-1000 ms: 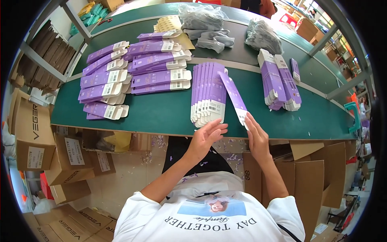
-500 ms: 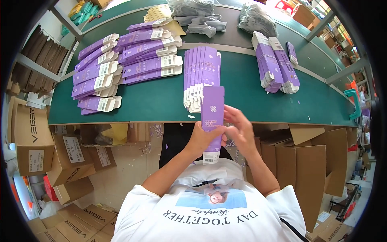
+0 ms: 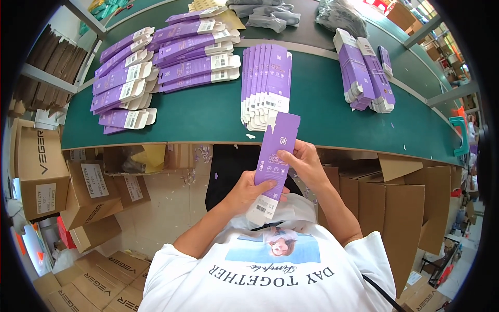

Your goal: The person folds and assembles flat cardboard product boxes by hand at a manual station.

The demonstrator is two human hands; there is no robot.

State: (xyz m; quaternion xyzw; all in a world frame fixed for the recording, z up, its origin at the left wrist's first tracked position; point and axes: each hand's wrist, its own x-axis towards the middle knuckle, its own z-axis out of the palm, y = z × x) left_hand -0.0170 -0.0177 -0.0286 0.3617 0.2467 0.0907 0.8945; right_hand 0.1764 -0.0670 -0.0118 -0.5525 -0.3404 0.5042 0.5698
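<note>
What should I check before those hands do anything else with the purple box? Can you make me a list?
1. Left hand has a grip: ok, its thumb is on the front of the purple box, near the white end.
2. Right hand has a grip: ok, at the box's right edge, higher up.
3. Box's back looks fine: cannot tell, it faces away.
4. Box is apart from the fanned boxes: cannot tell, its top overlaps them in the picture.
5. Green table has no scraps: not ok, a small white scrap lies near its front edge.
</note>
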